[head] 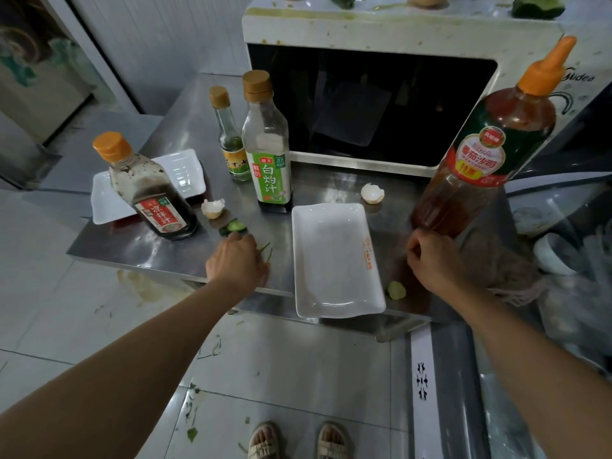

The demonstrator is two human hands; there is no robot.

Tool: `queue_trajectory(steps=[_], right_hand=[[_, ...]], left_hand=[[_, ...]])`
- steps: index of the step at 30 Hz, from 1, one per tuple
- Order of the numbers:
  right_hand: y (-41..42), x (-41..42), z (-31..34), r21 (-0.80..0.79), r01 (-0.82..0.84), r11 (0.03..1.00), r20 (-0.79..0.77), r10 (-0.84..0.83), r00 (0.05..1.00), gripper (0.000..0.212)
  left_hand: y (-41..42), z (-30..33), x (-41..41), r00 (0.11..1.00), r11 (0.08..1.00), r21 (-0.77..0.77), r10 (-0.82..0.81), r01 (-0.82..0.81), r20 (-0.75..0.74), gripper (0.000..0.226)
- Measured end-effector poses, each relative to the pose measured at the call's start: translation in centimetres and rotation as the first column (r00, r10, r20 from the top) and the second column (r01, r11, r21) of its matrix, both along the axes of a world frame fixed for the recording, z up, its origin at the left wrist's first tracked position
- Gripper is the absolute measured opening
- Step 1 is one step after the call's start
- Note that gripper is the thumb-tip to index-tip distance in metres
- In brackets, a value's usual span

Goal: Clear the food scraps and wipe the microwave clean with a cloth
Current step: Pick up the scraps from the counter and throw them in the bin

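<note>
A stained white microwave (364,28) stands at the back of the steel table (185,127), door shut, with cucumber scraps (536,6) on its top. A cucumber piece (233,226) lies at the fingertips of my left hand (236,261), whose fingers curl down and are hidden. Thin green strips (266,251) lie beside that hand. My right hand (433,261) is closed like a fist on the table at the foot of the ketchup bottle (480,154), with nothing showing in it. Two eggshells (372,193) (213,208) and a pale green scrap (396,289) lie on the table. A brownish cloth (506,263) lies right of my right hand.
A white rectangular dish (334,260) sits between my hands at the table's front edge. A dark sauce bottle (155,197) stands on a second white dish (185,170) at left. Two more bottles (268,154) (230,137) stand before the microwave. Green bits litter the floor (298,366).
</note>
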State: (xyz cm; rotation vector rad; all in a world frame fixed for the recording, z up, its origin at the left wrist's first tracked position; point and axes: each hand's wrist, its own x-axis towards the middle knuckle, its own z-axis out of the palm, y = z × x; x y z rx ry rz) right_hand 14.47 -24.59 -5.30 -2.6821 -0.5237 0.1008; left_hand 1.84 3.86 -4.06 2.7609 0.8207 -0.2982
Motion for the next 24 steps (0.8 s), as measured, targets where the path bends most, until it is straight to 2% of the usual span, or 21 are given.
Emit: queue_trajectory(steps=[6, 12, 15, 18, 24], right_hand=[[0.0, -0.2, 0.6, 0.012, 0.032, 0.999, -0.009, -0.032, 0.999, 0.002], [0.1, -0.7, 0.8, 0.025, 0.064, 0.998, -0.055, -0.062, 0.997, 0.003], [0.2, -0.8, 0.9, 0.036, 0.070, 0.997, -0.056, -0.068, 0.996, 0.002], [0.0, -0.9, 0.9, 0.043, 0.079, 0.996, -0.052, -0.077, 0.996, 0.002], [-0.3, -1.0, 0.7, 0.054, 0.094, 0.994, -0.067, -0.090, 0.994, 0.004]], left_hand=[[-0.1, -0.3, 1.5, 0.997, 0.999, -0.030, 0.040, -0.042, -0.059, 0.015], [-0.4, -0.2, 1.7, 0.994, 0.993, 0.066, -0.089, 0.093, -0.069, 0.008], [-0.2, -0.1, 1.7, 0.994, 0.993, 0.054, -0.105, 0.107, -0.027, 0.013], [-0.1, 0.0, 2.0, 0.996, 0.997, 0.021, -0.079, 0.080, -0.047, 0.023], [-0.3, -0.2, 2.0, 0.992, 0.999, 0.002, -0.053, 0.053, -0.117, 0.019]])
